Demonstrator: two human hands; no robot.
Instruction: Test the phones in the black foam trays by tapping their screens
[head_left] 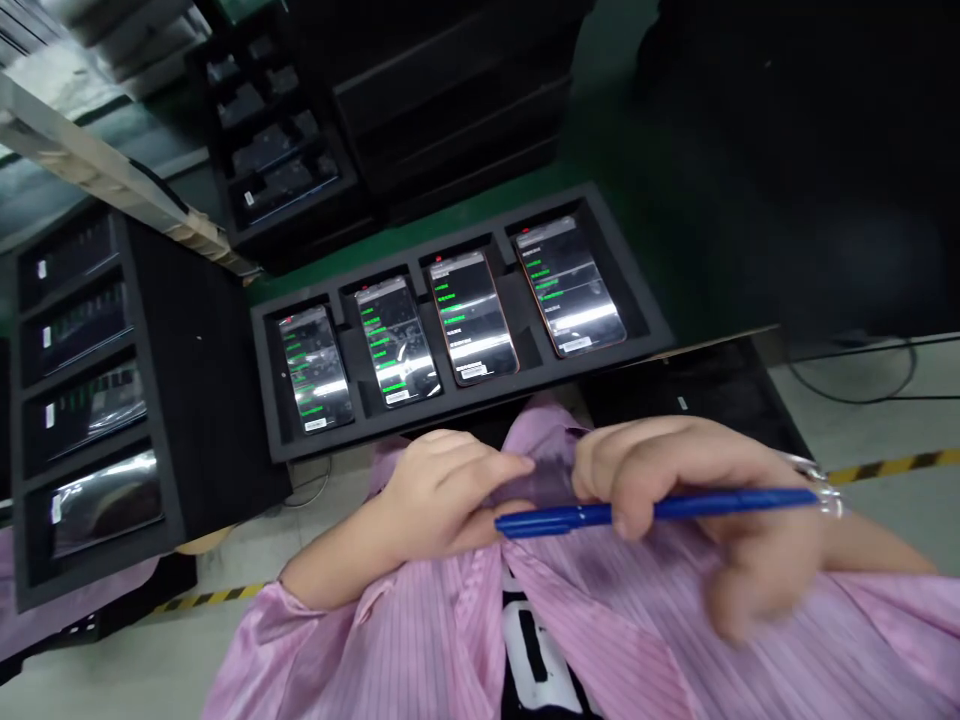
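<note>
My right hand (pixel 705 490) holds a blue pen (pixel 570 518) between its fingers, the pen lying nearly level across my lap. Part of that hand is smeared by motion. Close to the pen's left end is my left hand (pixel 442 490), its thumb and fingers apart; whether it touches the pen I cannot tell. Beyond both hands lies a black foam tray (pixel 457 400) with several smartphones, one per compartment. Among them are a phone at the left (pixel 315 368) and one at the right (pixel 570 285). Their screens are lit with green text lines.
To the left stands a stack of black foam trays (pixel 210 400), with phones in the top one. Behind, another tray (pixel 352 205) holds phones in clear film. Dark stacked trays (pixel 457 100) rise at the back. A cable (pixel 862 398) hangs at the right.
</note>
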